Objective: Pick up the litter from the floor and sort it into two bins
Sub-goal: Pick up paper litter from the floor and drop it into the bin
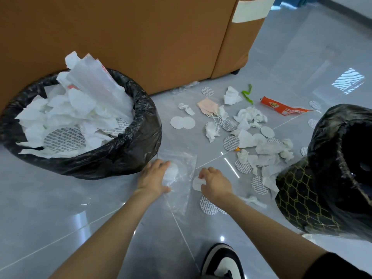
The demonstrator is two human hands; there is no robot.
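Note:
A clear plastic bag [182,178] lies flat on the grey floor in front of me. My left hand [154,177] rests on its left edge with fingers spread. My right hand [214,183] pinches a white round disc [196,183] just right of the bag. Another printed disc [207,205] lies under my right wrist. The left bin [138,137], lined with a black bag, is full of white tissues and wrappers. The right bin [330,178], also black-lined, stands at the right edge, its inside dark.
Crumpled tissues [251,115], several round discs, a pink paper piece [207,104], a green strip [247,95] and an orange wrapper [281,106] litter the floor between the bins. A brown cabinet [141,37] stands behind. My shoe [221,260] is at the bottom.

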